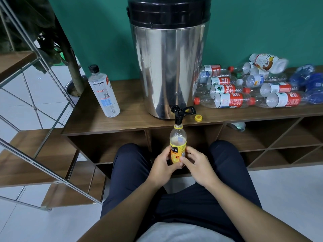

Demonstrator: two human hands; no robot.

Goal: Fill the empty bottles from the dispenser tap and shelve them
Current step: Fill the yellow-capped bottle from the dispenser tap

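Both hands, left hand (161,165) and right hand (196,164), grip a yellow-labelled clear plastic bottle (178,147) under the steel dispenser's black tap (178,114). A heap of empty bottles (250,88) remains unfilled.

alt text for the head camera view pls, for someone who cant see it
Both hands, left hand and right hand, hold a yellow-labelled bottle upright under the black tap of a steel dispenser. Its yellow cap lies on the wooden shelf top, beside a pile of empty bottles.
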